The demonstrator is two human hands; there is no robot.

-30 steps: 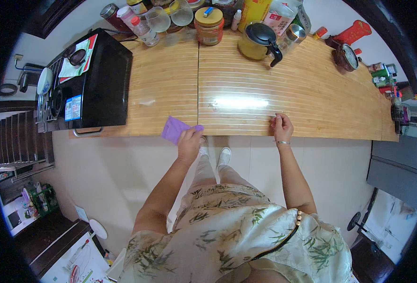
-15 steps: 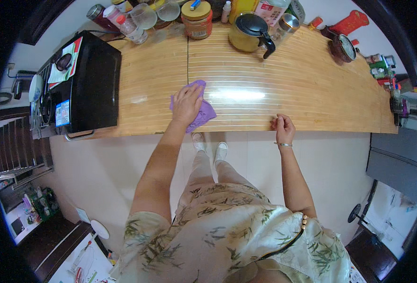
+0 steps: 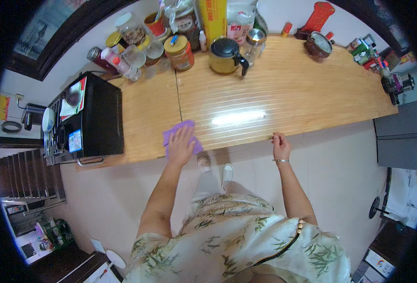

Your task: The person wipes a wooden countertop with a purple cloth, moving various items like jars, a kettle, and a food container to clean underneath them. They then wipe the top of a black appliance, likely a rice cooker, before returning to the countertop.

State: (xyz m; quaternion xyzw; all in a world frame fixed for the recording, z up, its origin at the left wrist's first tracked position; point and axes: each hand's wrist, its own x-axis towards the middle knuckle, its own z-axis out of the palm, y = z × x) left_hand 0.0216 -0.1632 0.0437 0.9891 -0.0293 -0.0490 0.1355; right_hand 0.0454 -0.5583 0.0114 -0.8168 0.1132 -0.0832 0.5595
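Note:
My left hand (image 3: 181, 145) lies flat with fingers stretched on a crumpled purple cloth (image 3: 171, 133), pressing it against the wooden tabletop (image 3: 145, 113). The cloth sits near the table's front edge, at the lower end of a dark seam, and spreads out on both sides of my hand. My right hand (image 3: 281, 145), with a bracelet at the wrist, is at the front edge farther right. Its fingers are curled together. Whether anything small is between them cannot be made out.
A black oven (image 3: 98, 115) stands at the left end. Along the back are a lidded glass pitcher (image 3: 223, 59), an orange jar with a yellow lid (image 3: 182, 54), a clear jar (image 3: 253, 47) and several glasses. A dark bowl (image 3: 318, 47) and small bottles (image 3: 361, 54) sit at the right.
My left hand has drawn the purple cloth toward the front edge. The view has tilted, showing more of the wall and back items. My right hand stays at the edge, fingers still curled.

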